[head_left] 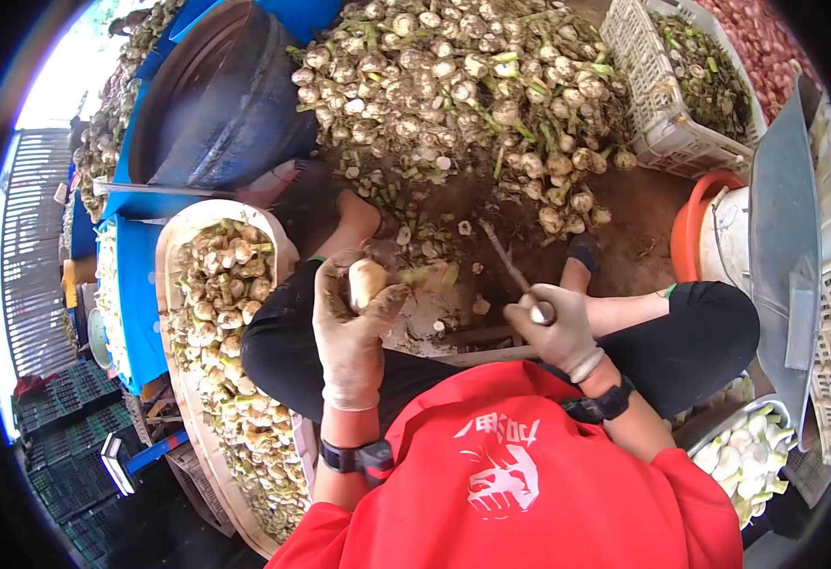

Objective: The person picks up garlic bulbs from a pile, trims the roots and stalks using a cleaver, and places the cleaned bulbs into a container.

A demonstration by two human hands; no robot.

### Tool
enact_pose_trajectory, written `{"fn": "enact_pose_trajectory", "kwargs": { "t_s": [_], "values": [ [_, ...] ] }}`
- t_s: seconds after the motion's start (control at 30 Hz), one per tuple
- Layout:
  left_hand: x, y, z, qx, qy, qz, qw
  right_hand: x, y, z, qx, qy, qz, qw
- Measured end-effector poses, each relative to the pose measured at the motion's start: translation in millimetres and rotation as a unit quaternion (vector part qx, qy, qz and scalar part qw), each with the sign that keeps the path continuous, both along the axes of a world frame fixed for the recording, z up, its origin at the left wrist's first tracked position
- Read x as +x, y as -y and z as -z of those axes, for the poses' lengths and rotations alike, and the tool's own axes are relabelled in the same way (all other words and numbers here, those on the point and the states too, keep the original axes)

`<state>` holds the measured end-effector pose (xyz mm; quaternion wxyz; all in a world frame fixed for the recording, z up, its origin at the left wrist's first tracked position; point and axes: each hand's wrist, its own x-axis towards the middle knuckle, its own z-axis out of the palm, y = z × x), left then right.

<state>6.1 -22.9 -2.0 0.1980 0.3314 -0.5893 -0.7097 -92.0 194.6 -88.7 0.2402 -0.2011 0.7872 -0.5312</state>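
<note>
In my gloved left hand (351, 332) is a pale garlic bulb (368, 283), gripped between the thumb and fingers. Its greenish stem (429, 277) points right, toward my other hand. My gloved right hand (559, 327) is wrapped round the handle of a knife (506, 254), whose narrow, dirty blade slants up and left, apart from the bulb. Beyond both hands, a large heap of soil-covered garlic bulbs (453, 76) with cut stems lies on the ground. Loose trimmings and a few single bulbs are scattered on the floor between my feet.
A long pale tub (287, 251) of dirty bulbs stands at my left. Cleaned white bulbs (747, 460) fill a container at lower right. A white crate (657, 123), an orange bucket (685, 228) and a grey metal panel (785, 256) are on the right. A dark barrel (235, 104) stands upper left.
</note>
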Motion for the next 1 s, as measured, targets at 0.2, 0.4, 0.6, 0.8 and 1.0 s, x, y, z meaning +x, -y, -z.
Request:
{"fn": "enact_pose_trajectory", "kwargs": {
  "t_s": [0.2, 0.4, 0.6, 0.8, 1.0],
  "values": [
    [-2, -23, -3, 0.181, -0.072, -0.019, 0.981, -16, 52, -44, -0.22, -0.16, -0.074, 0.959],
    [30, 4, -20, 0.056, -0.183, -0.058, 0.98, 2, 8, 38, 0.077, 0.232, -0.051, 0.968],
    [245, 132, -20, -0.397, 0.11, -0.442, 0.797, -16, 30, -2, -0.097, 0.276, 0.037, 0.956],
    [307, 132, 6, -0.533, 0.351, -0.404, 0.655, 0, 41, -1, -0.117, 0.201, 0.011, 0.973],
    [223, 193, 94, -0.478, 0.302, -0.136, 0.814, 20, 46, -10, -0.077, 0.186, -0.038, 0.979]
  ]
}}
